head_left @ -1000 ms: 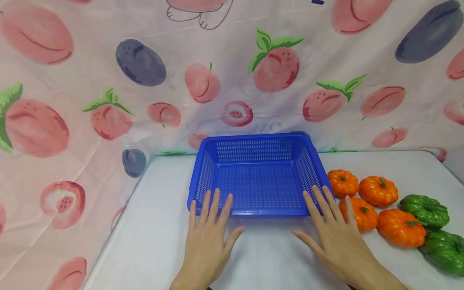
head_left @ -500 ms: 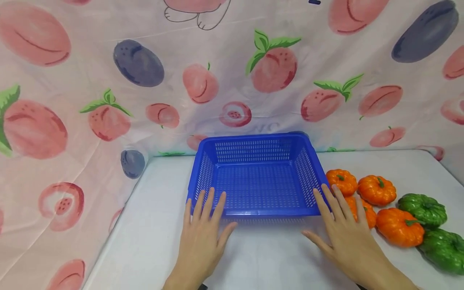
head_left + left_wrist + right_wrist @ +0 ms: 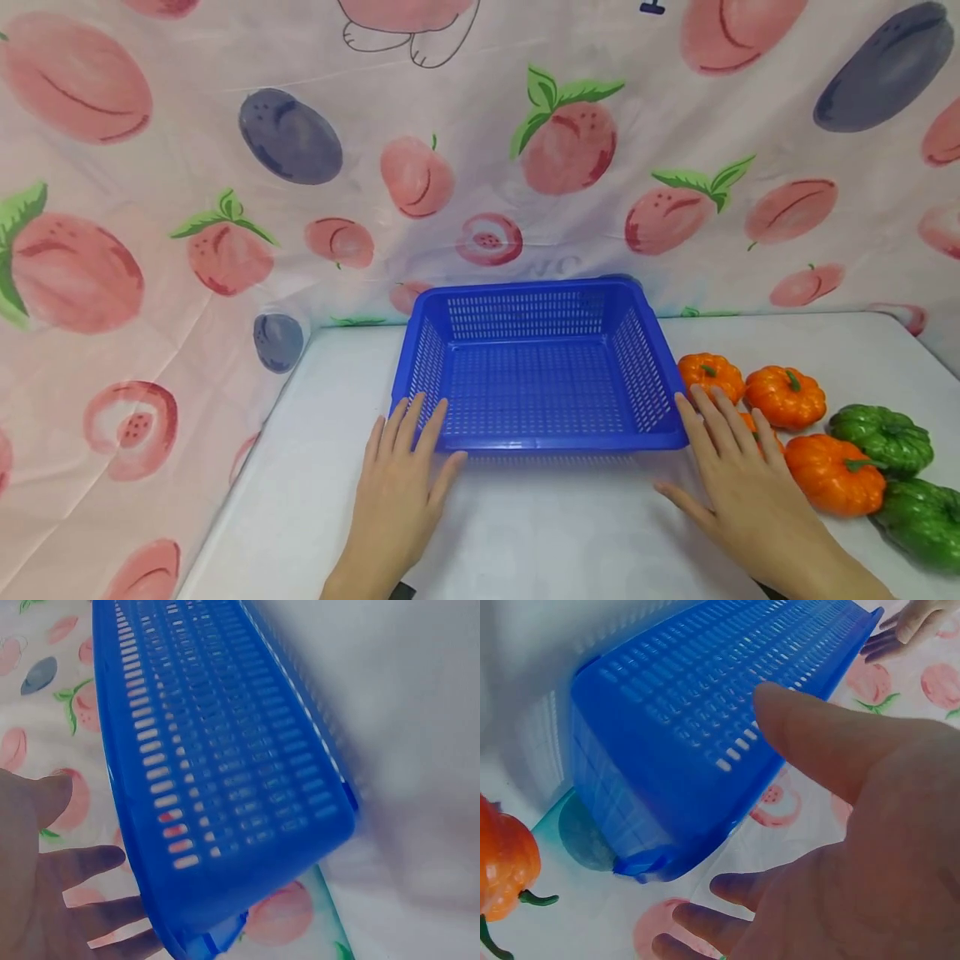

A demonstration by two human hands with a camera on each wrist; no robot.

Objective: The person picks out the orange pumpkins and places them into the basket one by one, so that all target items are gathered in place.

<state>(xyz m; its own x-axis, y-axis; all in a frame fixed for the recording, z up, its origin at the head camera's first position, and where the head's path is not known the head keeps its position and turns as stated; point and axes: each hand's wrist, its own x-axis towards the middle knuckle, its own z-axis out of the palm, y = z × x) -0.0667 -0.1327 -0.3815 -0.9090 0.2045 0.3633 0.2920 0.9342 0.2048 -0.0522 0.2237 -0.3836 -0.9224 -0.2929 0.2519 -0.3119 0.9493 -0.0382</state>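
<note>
A blue plastic basket (image 3: 540, 441) with slotted walls stands on the white table, nothing inside it. My left hand (image 3: 393, 500) is at its front left corner, fingers spread and straight. At the front right corner my right hand (image 3: 757, 508) is spread the same way, partly covering an orange pumpkin (image 3: 750, 423). In the left wrist view, fingertips reach the rim of the basket (image 3: 217, 750); whether they touch it I cannot tell. The right wrist view has the right hand (image 3: 840, 817) beside the basket (image 3: 645, 765), its fingers apart from the corner.
More orange pumpkins (image 3: 834, 475) and two green pumpkins (image 3: 881, 437) sit on the table (image 3: 555, 533) to the right of the basket. A fruit-print cloth (image 3: 360, 108) hangs behind the table and along its left side.
Both hands have moved apart, the left one leftward and the right one rightward, over more of the nearest orange pumpkin. The basket and pumpkins have stayed in place.
</note>
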